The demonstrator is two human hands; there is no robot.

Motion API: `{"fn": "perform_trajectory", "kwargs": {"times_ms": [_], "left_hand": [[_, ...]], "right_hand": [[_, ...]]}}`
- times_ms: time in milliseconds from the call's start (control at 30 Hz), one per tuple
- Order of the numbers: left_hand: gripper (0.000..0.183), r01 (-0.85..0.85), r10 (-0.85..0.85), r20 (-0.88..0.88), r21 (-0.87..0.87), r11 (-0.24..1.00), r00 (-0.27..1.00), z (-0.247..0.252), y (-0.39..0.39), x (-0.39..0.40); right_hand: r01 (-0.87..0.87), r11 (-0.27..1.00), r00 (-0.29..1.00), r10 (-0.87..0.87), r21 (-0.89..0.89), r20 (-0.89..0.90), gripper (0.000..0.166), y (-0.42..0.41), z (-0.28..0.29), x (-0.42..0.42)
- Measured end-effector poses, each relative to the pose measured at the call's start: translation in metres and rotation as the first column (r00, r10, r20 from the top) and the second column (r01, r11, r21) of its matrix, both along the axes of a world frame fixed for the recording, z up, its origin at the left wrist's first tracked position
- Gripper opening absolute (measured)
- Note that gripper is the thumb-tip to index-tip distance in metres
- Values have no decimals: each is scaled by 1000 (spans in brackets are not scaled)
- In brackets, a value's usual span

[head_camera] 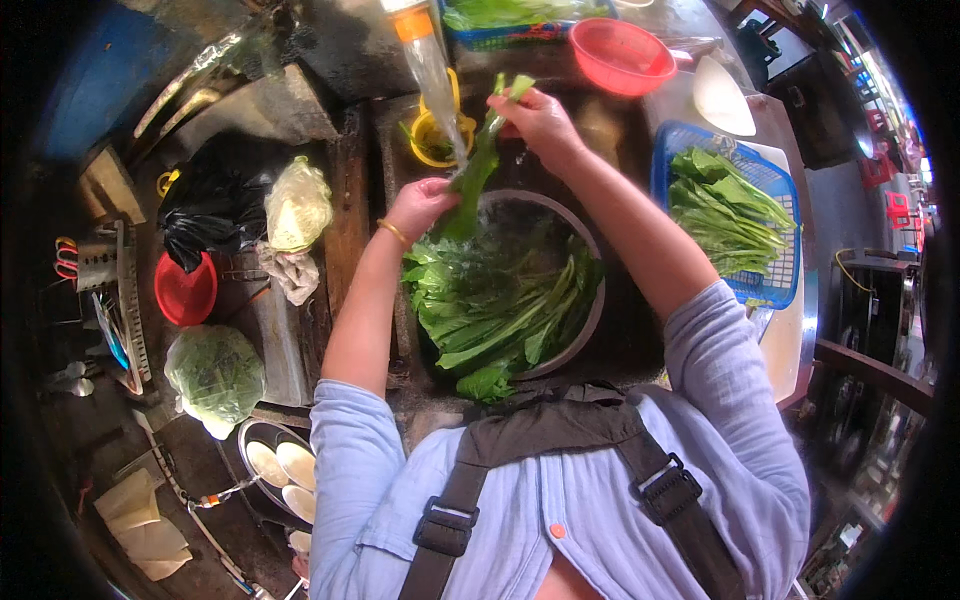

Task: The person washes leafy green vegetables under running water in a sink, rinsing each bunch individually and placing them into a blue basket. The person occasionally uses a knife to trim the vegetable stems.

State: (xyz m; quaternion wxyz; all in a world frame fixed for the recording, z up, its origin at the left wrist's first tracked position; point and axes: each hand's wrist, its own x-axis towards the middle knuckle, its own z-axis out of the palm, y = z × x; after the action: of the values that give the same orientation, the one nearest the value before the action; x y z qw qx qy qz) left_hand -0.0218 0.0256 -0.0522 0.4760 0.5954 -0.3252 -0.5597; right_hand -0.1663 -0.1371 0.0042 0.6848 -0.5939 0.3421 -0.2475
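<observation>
A leafy green vegetable (480,169) is stretched between my two hands above a round basin (592,315) in the sink. My right hand (544,124) pinches its stalk end at the top. Lower down, my left hand (424,210), with a yellow bangle at the wrist, grips its leafy part. Water streams from a clear hose (424,64) with an orange band, falling beside the leaf close to my left fingers. In the basin lies a heap of leafy greens (502,322), some hanging over the near rim. Behind my left hand is a small yellow strainer (442,154) with green scraps.
At the right, a blue plastic basket (660,165) holds greens. A pink plastic colander (622,60) stands at the back. To the left are a napa cabbage (300,202), a black plastic bag (214,202), a red bowl (185,289) and a plastic-wrapped green vegetable (215,375).
</observation>
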Motion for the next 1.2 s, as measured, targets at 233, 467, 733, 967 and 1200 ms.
{"fn": "perform_trajectory", "kwargs": {"times_ms": [233,467,733,967,1200], "left_hand": [[10,41,-97,246,222,974,964,-11,60,12],[27,-231,249,216,-101,968,944,-20,66,20],[68,-155,161,-481,52,987,862,77,26,8],[93,20,-65,-577,-83,996,814,107,32,10],[34,135,-148,-417,-61,989,897,68,36,-29]], "right_hand": [[-96,921,966,-4,376,258,25,13,7,4],[-89,902,972,-14,423,234,24,19,4,10],[-263,867,925,102,424,366,23,16,38,6],[-113,919,954,-7,377,301,24,-1,53,-9],[107,952,972,-160,286,172,25,1,88,-106]]}}
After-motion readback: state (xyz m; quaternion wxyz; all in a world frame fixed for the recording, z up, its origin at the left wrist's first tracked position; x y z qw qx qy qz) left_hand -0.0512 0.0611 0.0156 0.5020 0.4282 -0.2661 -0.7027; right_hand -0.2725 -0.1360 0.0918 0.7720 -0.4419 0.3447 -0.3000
